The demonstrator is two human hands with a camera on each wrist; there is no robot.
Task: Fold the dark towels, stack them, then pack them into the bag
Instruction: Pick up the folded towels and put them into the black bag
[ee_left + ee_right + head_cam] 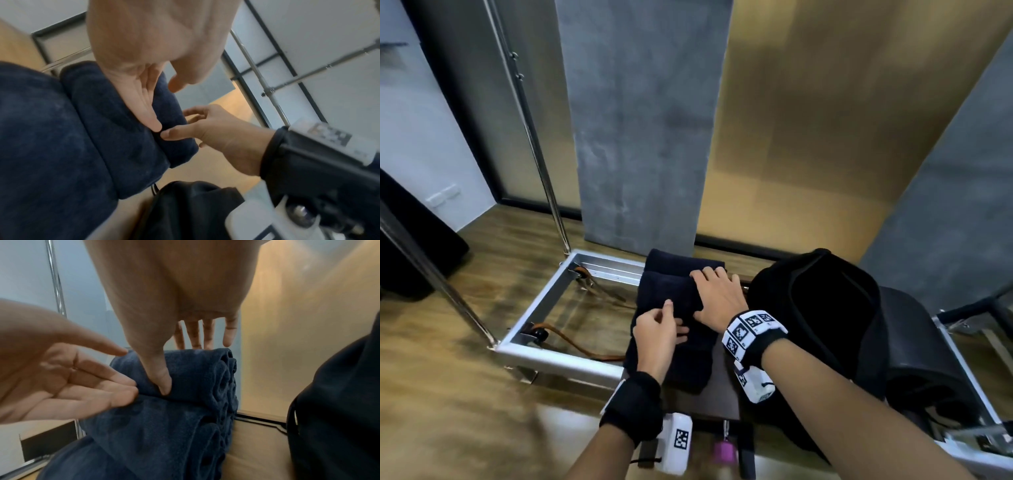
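While both hands work at the middle of the bench [726, 383], the dark towels [671, 342] lie folded in a stack on its dark top, their far end overhanging a metal frame [558, 284] that rests on the wooden floor [448, 359]. Right hand [717, 296]: laid flat on the upper towel with fingers straight and spread, the thumb tip pressed into a crease between folds; it grips nothing. Left hand [655, 334]: held just beside the right thumb, its fingers relaxed and slightly bent, the fingertips [127, 389] touching the towel edge without closing on it. Black bag [825, 308]: stands open just to the right of the stack, near the right wrist. Both wrists carry black straps with white marker-tagged units.
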